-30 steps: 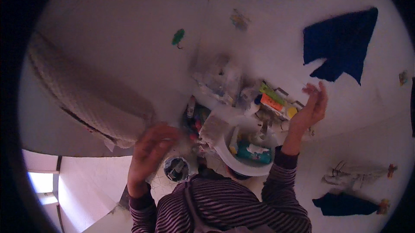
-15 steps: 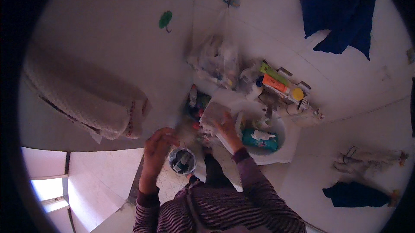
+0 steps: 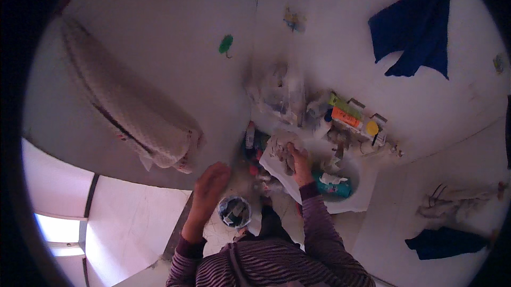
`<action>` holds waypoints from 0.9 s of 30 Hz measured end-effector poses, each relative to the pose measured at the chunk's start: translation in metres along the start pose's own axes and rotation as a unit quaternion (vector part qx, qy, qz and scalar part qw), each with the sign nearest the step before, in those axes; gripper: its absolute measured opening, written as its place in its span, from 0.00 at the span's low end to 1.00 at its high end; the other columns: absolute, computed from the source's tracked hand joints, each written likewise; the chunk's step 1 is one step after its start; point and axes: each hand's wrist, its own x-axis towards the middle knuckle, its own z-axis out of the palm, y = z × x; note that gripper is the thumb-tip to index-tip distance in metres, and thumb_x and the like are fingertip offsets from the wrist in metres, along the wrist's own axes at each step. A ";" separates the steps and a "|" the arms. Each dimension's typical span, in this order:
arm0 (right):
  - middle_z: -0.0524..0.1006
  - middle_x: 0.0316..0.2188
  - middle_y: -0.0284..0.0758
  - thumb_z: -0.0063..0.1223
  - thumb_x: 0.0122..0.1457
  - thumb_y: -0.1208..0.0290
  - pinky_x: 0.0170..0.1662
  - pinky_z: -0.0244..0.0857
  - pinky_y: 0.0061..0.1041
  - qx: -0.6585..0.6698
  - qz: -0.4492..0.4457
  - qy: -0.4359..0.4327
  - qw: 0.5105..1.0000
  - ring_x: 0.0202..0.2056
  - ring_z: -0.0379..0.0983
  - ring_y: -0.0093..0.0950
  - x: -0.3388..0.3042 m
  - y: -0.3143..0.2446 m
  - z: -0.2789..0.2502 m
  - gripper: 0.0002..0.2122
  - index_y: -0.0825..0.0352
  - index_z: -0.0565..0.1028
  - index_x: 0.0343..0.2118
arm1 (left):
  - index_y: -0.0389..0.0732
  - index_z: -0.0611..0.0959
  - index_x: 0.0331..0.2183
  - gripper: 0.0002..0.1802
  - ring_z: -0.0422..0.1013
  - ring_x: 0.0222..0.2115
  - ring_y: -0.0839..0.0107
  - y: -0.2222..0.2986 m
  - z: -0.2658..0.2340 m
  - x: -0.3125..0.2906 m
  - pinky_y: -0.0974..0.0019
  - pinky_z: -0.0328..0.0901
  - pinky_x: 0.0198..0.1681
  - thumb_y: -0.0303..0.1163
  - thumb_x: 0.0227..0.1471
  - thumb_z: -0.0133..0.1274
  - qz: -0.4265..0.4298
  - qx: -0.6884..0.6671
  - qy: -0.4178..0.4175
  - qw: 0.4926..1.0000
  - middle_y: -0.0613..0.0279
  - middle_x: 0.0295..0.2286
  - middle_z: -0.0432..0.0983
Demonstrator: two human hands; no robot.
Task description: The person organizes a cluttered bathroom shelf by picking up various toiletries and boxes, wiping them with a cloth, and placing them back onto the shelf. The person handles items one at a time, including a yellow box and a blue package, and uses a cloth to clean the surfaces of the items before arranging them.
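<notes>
My right hand (image 3: 301, 165) grips a pale, crumpled cloth (image 3: 281, 145) above the near left corner of the white washbasin (image 3: 287, 181). Its fingers close on the cloth's right side, and folds hang loosely around them. Left of the basin, my left hand (image 3: 212, 185) is raised with fingers fairly straight and seems to hold nothing, though it is slightly blurred. Inside the basin lies a teal soft pack (image 3: 335, 185) with a white top, right of my right wrist.
A lined bucket (image 3: 234, 211) holding rubbish stands on the floor below my left hand. Tubes and bottles crowd a shelf (image 3: 348, 116) behind the basin. A beige towel (image 3: 133, 98) hangs at left, a clear plastic bag (image 3: 279, 92) in the corner, a blue cloth (image 3: 415, 29) at upper right.
The cloth was spread flatter over the basin's corner; now it is bunched in my right hand. My left hand's bent, parted fingers have straightened. The whole view has shifted.
</notes>
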 end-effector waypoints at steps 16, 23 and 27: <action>0.52 0.61 0.41 0.61 0.52 0.63 0.57 0.55 0.39 -0.294 -0.508 -0.063 0.807 0.59 0.54 0.41 -0.139 -0.185 0.126 0.33 0.67 0.59 0.59 | 0.35 0.76 0.42 0.17 0.71 0.30 0.80 0.158 0.060 0.065 0.72 0.68 0.31 0.29 0.49 0.57 0.098 -0.138 -0.120 0.978 0.65 0.32 0.76; 0.62 0.54 0.50 0.53 0.41 0.80 0.56 0.53 0.43 -0.361 -0.715 -0.022 0.598 0.55 0.57 0.53 -0.097 -0.244 0.168 0.30 0.67 0.64 0.54 | 0.35 0.77 0.41 0.16 0.70 0.36 0.79 0.258 0.076 0.067 0.71 0.66 0.40 0.29 0.49 0.57 0.255 -0.119 -0.102 0.954 0.66 0.36 0.76; 0.67 0.50 0.49 0.50 0.38 0.82 0.54 0.58 0.41 -0.322 -0.737 -0.030 0.593 0.51 0.63 0.52 -0.071 -0.294 0.171 0.26 0.69 0.68 0.47 | 0.36 0.76 0.43 0.16 0.69 0.36 0.79 0.282 0.088 0.094 0.72 0.66 0.40 0.32 0.52 0.56 0.337 -0.024 -0.079 0.938 0.67 0.36 0.75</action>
